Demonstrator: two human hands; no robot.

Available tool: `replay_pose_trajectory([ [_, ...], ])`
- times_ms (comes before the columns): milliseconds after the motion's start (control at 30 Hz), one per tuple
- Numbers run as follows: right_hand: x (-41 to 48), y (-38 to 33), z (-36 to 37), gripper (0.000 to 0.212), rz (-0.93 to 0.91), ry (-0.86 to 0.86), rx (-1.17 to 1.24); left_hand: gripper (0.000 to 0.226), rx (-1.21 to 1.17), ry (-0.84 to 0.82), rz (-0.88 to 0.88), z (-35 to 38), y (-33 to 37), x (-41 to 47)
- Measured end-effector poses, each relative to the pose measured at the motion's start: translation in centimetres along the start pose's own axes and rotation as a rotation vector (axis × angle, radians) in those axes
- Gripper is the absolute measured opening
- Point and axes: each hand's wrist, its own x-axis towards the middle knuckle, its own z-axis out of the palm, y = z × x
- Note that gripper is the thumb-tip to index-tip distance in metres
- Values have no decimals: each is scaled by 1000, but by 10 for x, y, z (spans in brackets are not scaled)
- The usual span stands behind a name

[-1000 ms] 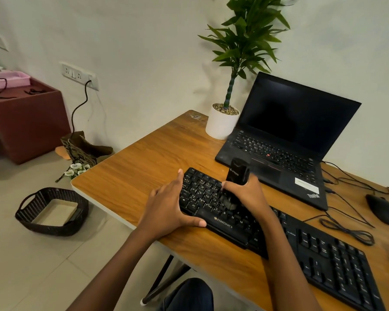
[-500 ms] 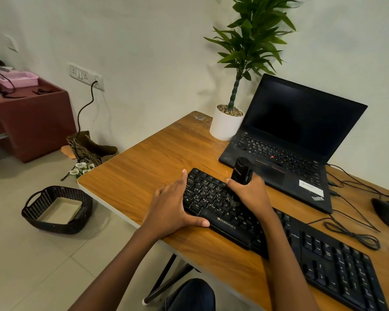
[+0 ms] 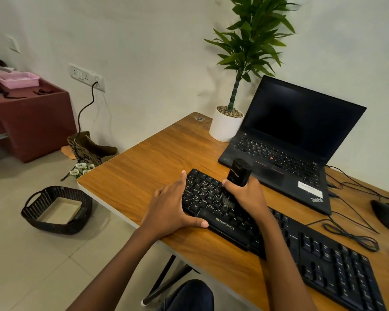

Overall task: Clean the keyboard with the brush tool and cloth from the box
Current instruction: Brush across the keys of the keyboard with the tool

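Observation:
A long black keyboard (image 3: 319, 263) lies slantwise on the wooden desk (image 3: 148, 167). My left hand (image 3: 170, 212) clasps the keyboard's left end, thumb on the front edge and fingers over the side. My right hand (image 3: 247, 196) grips a black brush tool (image 3: 238, 172) held upright, its dark bristles pressed on the keys in the left half of the keyboard. On the floor to the left stands a dark woven box (image 3: 56, 209) with a pale cloth lying inside.
An open black laptop (image 3: 296, 140) sits behind the keyboard, a white-potted plant (image 3: 226, 125) to its left. A black mouse (image 3: 385, 215) and loose cables (image 3: 350, 234) lie at the right. A maroon cabinet (image 3: 32, 122) and a paper bag (image 3: 83, 149) stand by the wall.
The brush in my right hand has shifted slightly over the keys. My head has turned a little, so the scene sits further right. My left hand keeps its hold on the keyboard.

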Motion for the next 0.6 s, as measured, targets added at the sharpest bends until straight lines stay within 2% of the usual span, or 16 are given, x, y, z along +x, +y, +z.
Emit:
replay_pose_trajectory([
  [67,0,1,0,15,14,-44,11,142,-4,0,1,-1,0,0],
  [133,-1,3,-1,24,32,-99,2,140,-4,1,-2,-1,2,-1],
  [267,3,1,3,18,6,29,-114,141,3,3,1,-2,3,-1],
  [400,0,3,2,22,27,-78,-13,141,1,1,8,-1,1,-1],
  [533,2,2,3,17,-13,27,-72,142,-5,7,15,-1,1,0],
  [600,2,2,3,16,2,-35,-49,142,-6,5,14,-1,0,0],
])
